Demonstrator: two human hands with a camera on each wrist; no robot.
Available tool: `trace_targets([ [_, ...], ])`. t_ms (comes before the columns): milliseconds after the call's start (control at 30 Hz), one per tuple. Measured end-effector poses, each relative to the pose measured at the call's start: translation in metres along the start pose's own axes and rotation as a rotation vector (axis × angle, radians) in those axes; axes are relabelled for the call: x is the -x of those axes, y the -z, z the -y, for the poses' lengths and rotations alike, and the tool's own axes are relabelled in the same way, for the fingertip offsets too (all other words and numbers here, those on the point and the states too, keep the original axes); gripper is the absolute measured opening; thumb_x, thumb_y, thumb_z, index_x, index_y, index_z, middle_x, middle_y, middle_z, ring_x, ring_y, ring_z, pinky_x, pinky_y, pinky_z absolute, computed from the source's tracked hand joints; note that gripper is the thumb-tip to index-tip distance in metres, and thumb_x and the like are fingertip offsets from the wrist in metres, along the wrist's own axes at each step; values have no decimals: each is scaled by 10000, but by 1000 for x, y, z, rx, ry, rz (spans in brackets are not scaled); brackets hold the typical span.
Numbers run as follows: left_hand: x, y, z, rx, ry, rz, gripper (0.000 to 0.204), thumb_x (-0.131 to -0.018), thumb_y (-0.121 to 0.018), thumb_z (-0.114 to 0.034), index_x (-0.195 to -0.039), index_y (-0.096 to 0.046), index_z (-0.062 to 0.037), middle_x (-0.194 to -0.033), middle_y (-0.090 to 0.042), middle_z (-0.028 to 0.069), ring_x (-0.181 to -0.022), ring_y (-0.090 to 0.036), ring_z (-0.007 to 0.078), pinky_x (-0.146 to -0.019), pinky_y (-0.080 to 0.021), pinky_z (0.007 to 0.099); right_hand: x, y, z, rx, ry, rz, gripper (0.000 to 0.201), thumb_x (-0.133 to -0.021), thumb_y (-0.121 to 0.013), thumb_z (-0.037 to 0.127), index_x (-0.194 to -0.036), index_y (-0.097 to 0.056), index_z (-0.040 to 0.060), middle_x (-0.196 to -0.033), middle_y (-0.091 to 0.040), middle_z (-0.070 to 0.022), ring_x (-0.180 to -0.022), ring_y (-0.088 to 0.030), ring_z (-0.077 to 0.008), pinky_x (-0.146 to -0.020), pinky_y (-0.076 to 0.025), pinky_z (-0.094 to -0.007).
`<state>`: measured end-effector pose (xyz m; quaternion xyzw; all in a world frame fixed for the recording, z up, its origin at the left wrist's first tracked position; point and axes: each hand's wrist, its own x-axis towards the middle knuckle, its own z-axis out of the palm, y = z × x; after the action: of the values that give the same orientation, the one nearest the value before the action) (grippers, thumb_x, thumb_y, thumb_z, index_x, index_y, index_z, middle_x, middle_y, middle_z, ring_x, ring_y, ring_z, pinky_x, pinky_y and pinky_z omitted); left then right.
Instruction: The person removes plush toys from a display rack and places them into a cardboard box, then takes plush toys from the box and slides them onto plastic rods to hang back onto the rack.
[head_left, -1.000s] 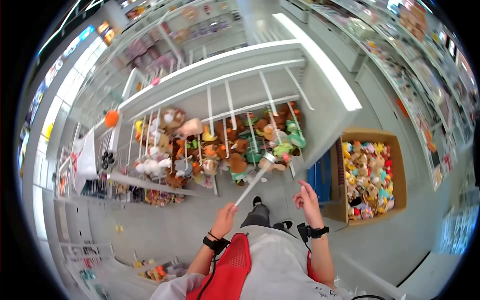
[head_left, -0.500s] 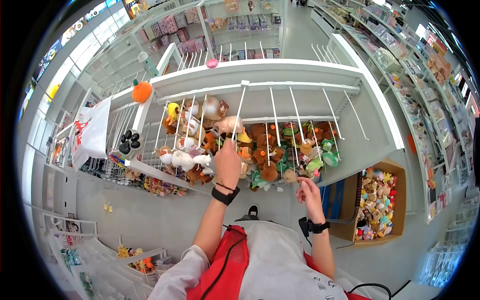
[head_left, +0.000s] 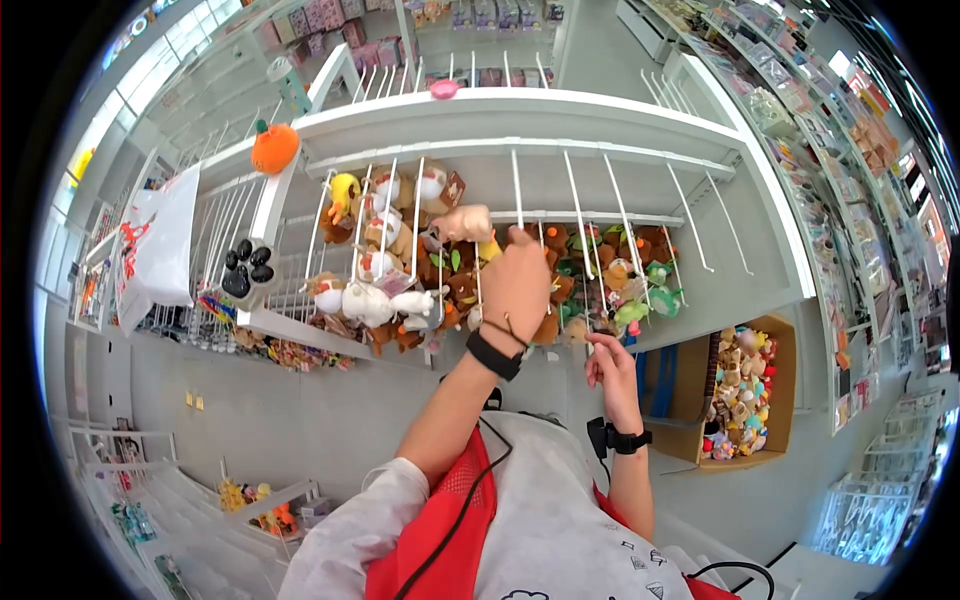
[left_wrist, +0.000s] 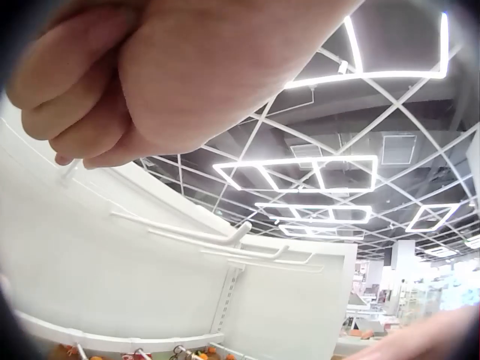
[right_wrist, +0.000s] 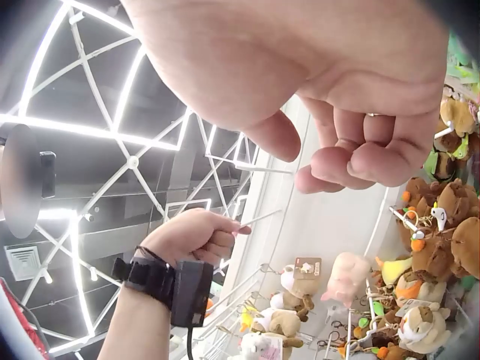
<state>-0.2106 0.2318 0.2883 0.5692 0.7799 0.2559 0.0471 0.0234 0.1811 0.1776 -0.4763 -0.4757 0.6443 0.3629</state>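
Note:
My left hand [head_left: 516,288] is raised over the rack of plush toys [head_left: 372,300], its fingers curled round the front end of a white hook rod [head_left: 517,190] that reaches the upper rail. In the right wrist view, the left hand [right_wrist: 196,237] pinches this rod [right_wrist: 262,218] at its tip. The left wrist view shows the left hand's [left_wrist: 172,75] curled fingers, but the rod's gripped end is hidden. My right hand [head_left: 613,375] hangs by the rack's lower right with loosely bent fingers; the right wrist view shows this hand [right_wrist: 330,90] holding nothing.
A cardboard box [head_left: 786,400] of plush toys stands at the right. Several bare hooks [head_left: 690,218] jut from the rack's right half. An orange pumpkin-like toy [head_left: 275,148] sits on the left frame, with a white bag [head_left: 160,245] beyond it.
The rod was loose and slanted in my left hand; its far end moved up to the rail, then shifted right. My left hand rose and moved right. My right hand stays loosely bent.

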Motion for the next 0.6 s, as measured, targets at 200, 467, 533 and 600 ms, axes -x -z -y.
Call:
trace_targets([
  [200, 7, -7, 7, 43, 10, 1, 372, -1021, -593, -149, -1265, -623, 129, -751, -723, 255, -732, -752, 425, -636, -614, 491, 3, -12, 1, -13, -18, 40, 281, -1101, -596, 231, -1269, -694, 29, -743, -606, -7, -646, -536, -83, -582, -413, -241],
  [467, 96, -29, 145, 728, 287, 80, 375, -1120, -564, -313, -1278, -722, -12, -817, -749, 103, -706, -706, 192, -643, -559, 350, 9, -7, -6, 49, -43, 40, 278, -1100, -599, 236, -1255, -699, 28, -742, -600, 4, -648, -523, -77, -581, -397, -247],
  [533, 96, -10, 173, 1089, 410, -29, 429, -1153, -503, -349, -1313, -686, 4, -998, -780, 109, -817, -739, 203, -738, -598, 333, 8, -10, -10, 53, -47, 31, 276, -1099, -603, 241, -1250, -701, 31, -737, -595, 9, -650, -518, -75, -580, -392, -247],
  [600, 80, 21, 165, 1380, 480, -80, 499, -1173, -448, -382, -1383, -604, 43, -1181, -745, 176, -1015, -737, 225, -887, -606, 343, 7, -14, -14, 46, -89, 40, 259, -1101, -603, 239, -1241, -705, 47, -727, -587, 19, -645, -509, -71, -578, -381, -242],
])
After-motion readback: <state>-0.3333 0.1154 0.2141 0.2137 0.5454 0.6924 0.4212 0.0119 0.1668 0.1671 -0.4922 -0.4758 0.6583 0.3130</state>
